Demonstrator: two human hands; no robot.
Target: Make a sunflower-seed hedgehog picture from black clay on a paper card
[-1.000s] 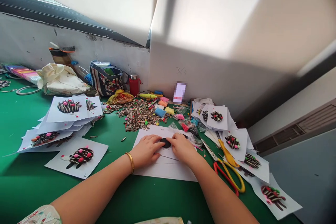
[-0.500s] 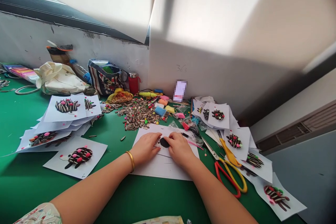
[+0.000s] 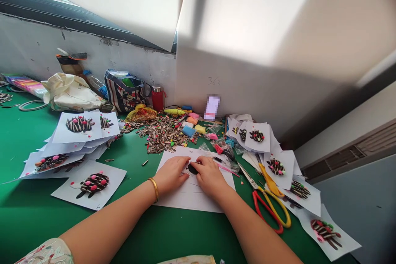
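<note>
A small black clay disc [image 3: 193, 168] lies flat on a small white paper card, between my two hands. My left hand [image 3: 173, 172] rests on the card's left side, its thumb apart from its stretched fingers. My right hand [image 3: 209, 173] is on the disc's right side, with thumb and fingers bent over its edge. They partly cover the disc. Small dark marks show on the card beside it. Under the card is a larger sheet of white paper [image 3: 198, 200] on the green table.
Striped sunflower seeds [image 3: 163, 132] and coloured clay packets [image 3: 188, 131] lie beyond the paper. Red-and-yellow-handled scissors [image 3: 268, 204] lie to the right. Cards with seed-covered clay animals are stacked at left [image 3: 89, 183] and right [image 3: 280, 165]. Bags and a red bottle [image 3: 157, 100] stand by the wall.
My right hand has shifted slightly to the left, covering more of the black disc. My left hand stays nearly where it was.
</note>
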